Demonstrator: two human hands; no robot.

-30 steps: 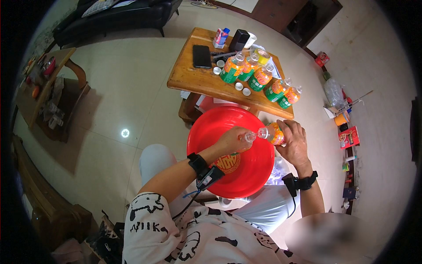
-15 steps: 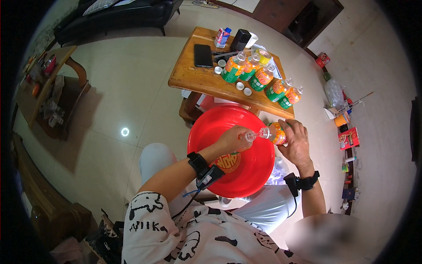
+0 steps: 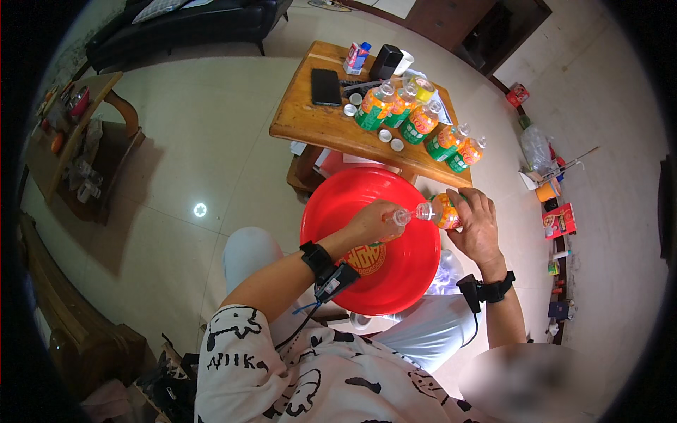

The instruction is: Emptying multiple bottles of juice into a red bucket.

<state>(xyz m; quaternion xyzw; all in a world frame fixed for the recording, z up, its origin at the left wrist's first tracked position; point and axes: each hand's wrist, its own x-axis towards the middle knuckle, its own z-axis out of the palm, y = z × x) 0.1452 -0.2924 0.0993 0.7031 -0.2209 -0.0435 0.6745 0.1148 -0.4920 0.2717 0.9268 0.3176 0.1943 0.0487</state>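
Observation:
Over a large red basin, my left hand is closed around a clear plastic bottle, whose body is mostly hidden by the fingers. Its open neck points right. My right hand grips a second bottle with an orange and green label, tipped on its side with its uncapped neck pointing left. The two bottle mouths are close together; whether they touch, I cannot tell. Any liquid running between them is too small to make out.
Beyond the basin, a wooden table carries several uncapped labelled bottles, loose white caps, a black phone, a drink carton and a black box. A side table stands at left; boxes line the right wall.
Both hands keep their grip and the bottles stay mouth to mouth. Only a very slight shift of the hands and the view shows.

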